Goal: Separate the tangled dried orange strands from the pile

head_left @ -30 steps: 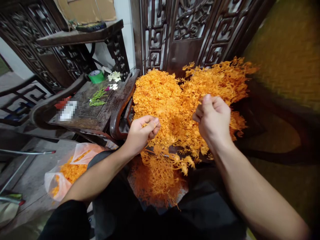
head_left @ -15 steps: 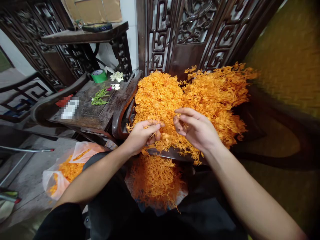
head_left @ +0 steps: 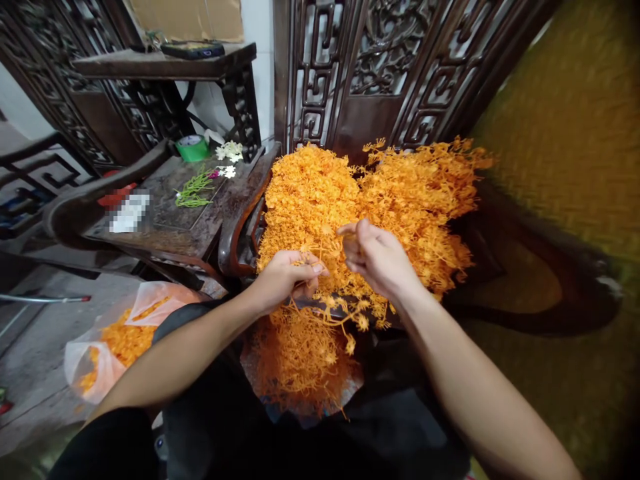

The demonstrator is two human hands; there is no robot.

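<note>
My left hand point(head_left: 287, 277) is closed, its thumb and fingers pinching an orange artificial flower stem point(head_left: 350, 320). The stem's branching sprigs hang below and to the right of the fingertips. A short gap away, my right hand point(head_left: 377, 257) is raised with the fingers curled and the index finger pointing left. Whatever it pinches is too small or hidden to make out. Behind both hands a large heap of orange artificial flowers point(head_left: 310, 193) covers the wooden seat. Below them, between my legs, a plastic bag point(head_left: 353, 387) holds thin orange stems point(head_left: 295, 353).
At left, a dark wooden table point(head_left: 170, 230) carries green tape point(head_left: 193, 148), green sprigs point(head_left: 197, 190) and white flowers point(head_left: 230, 151). A pinkish bag point(head_left: 155, 300) of orange pieces lies on the floor. Carved wooden panels point(head_left: 370, 117) stand behind the heap.
The flower stem in my left hand now hangs out below the fingers. My right hand has turned, its thumb now uppermost. The view has shifted slightly.
</note>
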